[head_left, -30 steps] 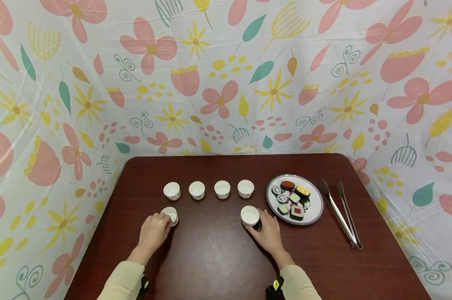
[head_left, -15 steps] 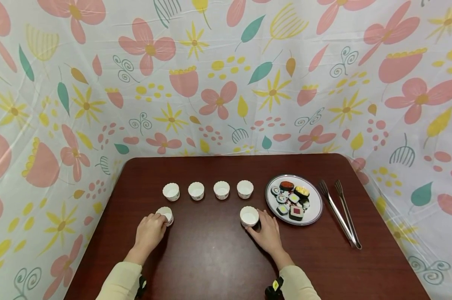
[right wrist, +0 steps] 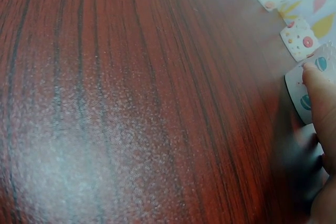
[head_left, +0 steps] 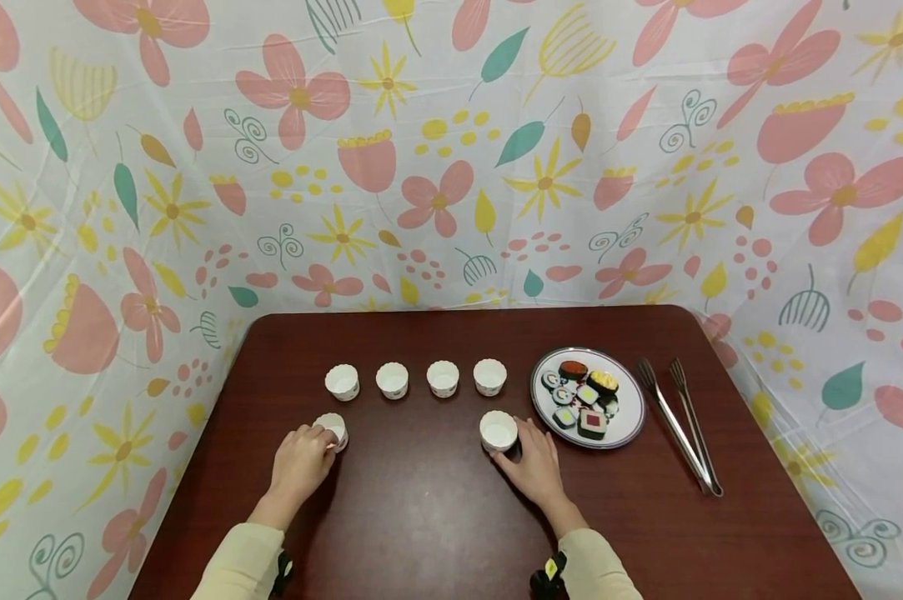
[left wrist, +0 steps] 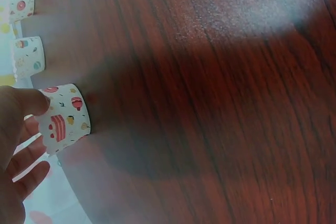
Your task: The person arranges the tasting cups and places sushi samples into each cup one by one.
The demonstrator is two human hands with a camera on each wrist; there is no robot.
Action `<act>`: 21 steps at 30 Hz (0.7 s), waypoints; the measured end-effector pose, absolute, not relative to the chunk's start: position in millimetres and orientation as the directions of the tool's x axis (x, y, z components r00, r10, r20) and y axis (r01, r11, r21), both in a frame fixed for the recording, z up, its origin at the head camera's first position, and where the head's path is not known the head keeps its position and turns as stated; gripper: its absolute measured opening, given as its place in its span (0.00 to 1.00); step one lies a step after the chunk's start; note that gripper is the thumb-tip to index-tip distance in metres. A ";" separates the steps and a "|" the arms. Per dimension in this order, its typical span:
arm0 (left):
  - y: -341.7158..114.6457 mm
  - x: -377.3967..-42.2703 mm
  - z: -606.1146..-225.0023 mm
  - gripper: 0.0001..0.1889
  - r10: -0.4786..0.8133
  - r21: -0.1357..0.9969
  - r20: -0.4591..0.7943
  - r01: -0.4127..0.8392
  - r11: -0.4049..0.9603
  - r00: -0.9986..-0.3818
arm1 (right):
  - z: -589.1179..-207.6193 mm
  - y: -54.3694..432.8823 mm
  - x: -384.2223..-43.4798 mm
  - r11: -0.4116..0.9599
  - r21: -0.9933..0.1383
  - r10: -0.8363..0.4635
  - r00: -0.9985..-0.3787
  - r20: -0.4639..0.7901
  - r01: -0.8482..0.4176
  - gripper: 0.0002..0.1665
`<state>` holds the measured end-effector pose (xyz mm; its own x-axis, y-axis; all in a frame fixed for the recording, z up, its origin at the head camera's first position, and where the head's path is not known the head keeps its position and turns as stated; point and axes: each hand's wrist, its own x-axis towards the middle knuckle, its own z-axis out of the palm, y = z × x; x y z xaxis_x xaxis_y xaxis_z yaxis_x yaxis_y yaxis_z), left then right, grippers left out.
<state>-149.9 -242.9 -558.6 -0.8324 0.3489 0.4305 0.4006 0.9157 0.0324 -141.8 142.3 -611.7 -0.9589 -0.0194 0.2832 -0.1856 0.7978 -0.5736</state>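
Note:
On the near left of the table stands a white paper baking cup (head_left: pixel 333 428) with a scalloped rim. My left hand (head_left: pixel 299 467) pinches its near left rim; the left wrist view shows the thumb on the outer wall of this cup (left wrist: pixel 67 116), which has a cake print. A second paper baking cup (head_left: pixel 499 431) stands further right, mouth up. My right hand (head_left: pixel 537 471) holds it from the right, thumb at the near side and fingers round the far right side. In the right wrist view, the thumb lies against this cup's wall (right wrist: pixel 296 93).
Several more paper baking cups (head_left: pixel 393 382) form a row behind. Right of them is a white plate (head_left: pixel 629 417) of sushi pieces (head_left: pixel 588 396). Metal tongs (head_left: pixel 676 429) lie at the right of the dark wooden table (head_left: pixel 421 525). A flowered cloth (head_left: pixel 451 208) hangs behind.
My left hand has shifted slightly to the left along with its baking cup. The right hand and its cup have stayed in place.

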 end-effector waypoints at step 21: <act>-202.9 -159.5 -531.9 0.29 0.425 0.059 0.424 0.492 0.868 -0.800 | -612.6 143.0 -142.4 0.793 -0.586 -0.022 -0.969 0.245 -0.166 0.41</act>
